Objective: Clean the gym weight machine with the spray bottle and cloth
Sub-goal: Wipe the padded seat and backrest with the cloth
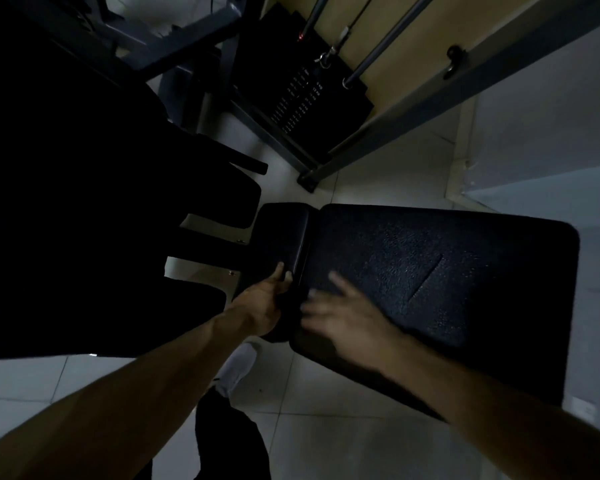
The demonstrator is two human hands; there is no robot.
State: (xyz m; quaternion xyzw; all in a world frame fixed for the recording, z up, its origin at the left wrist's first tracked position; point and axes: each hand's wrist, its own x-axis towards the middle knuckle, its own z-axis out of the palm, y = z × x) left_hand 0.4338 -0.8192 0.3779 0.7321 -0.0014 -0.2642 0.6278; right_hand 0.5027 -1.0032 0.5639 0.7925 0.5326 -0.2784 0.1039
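1. Dim gym, seen from above. A black padded bench stands on a tiled floor (326, 393), with the weight machine (302, 98) and its stacked plates behind it by the wall.
2. Progress: no spray bottle or cloth can be seen, and no wet streaks show on the pads, so the cleaning looks barely begun. Spraying and wiping probably all remain.
3. The left hand (264, 306) grips the near corner of the small pad (281, 233), with the thumb (278, 270) on top and the fingers curled round the edge.
4. The right hand (343, 320) is blurred, with its fingers (336, 280) spread wide and holding nothing. It is at the near edge of the large pad (447, 289); whether it touches the pad is unclear.
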